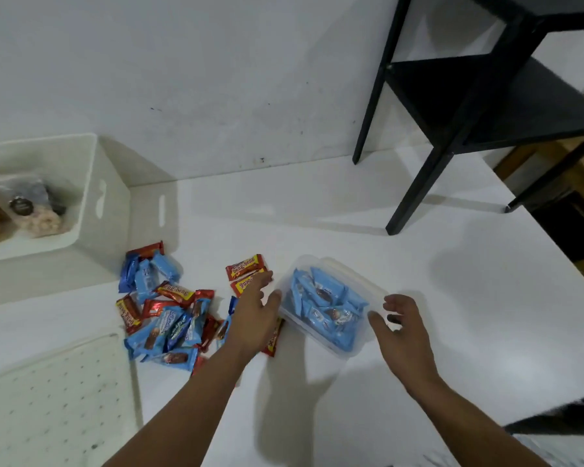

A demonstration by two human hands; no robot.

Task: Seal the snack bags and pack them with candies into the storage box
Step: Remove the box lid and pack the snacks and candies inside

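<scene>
A clear plastic container full of blue candy bars sits on the white table in the middle. My left hand hovers at its left side with relaxed fingers, over red candy bars. On the container's right, my right hand has loosely spread fingers and holds nothing. A heap of loose blue and red candies lies to the left. The white storage box stands at the far left with snack bags inside.
A white perforated lid lies at the lower left. A black shelf frame stands at the back right on the table. The table's right edge drops off near the far right.
</scene>
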